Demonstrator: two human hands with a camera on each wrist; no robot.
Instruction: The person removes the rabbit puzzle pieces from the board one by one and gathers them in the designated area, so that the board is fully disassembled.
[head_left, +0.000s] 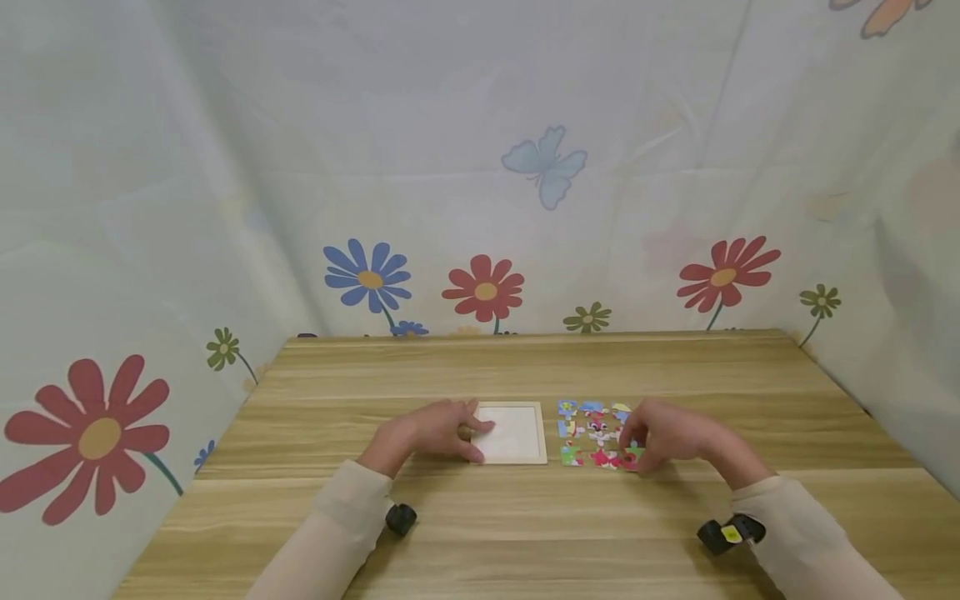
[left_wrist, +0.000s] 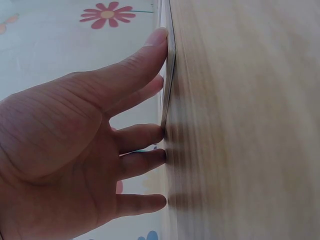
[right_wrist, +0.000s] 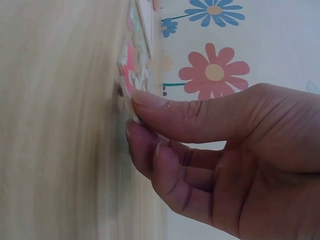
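Observation:
In the head view a square wooden puzzle frame (head_left: 543, 435) with a white inside lies flat on the table. My left hand (head_left: 444, 429) rests at its left side, thumb and fingertips touching it. In the left wrist view the fingers of the left hand (left_wrist: 65, 130) are mostly straight, some tips on the table. To the right of the frame, colourful jigsaw pieces (head_left: 597, 427) lie in loose rows with small gaps. My right hand (head_left: 671, 433) pinches a green puzzle piece (head_left: 632, 457) at the near right corner, between thumb and curled fingers. In the right wrist view its edge looks slightly raised.
The wood-grain table (head_left: 480, 533) reaches to a pale curtain (head_left: 420, 167) printed with flowers and a butterfly, which hangs behind it and at both sides. A black wrist device (head_left: 401, 520) sits at the left sleeve, another device (head_left: 729, 534) at the right.

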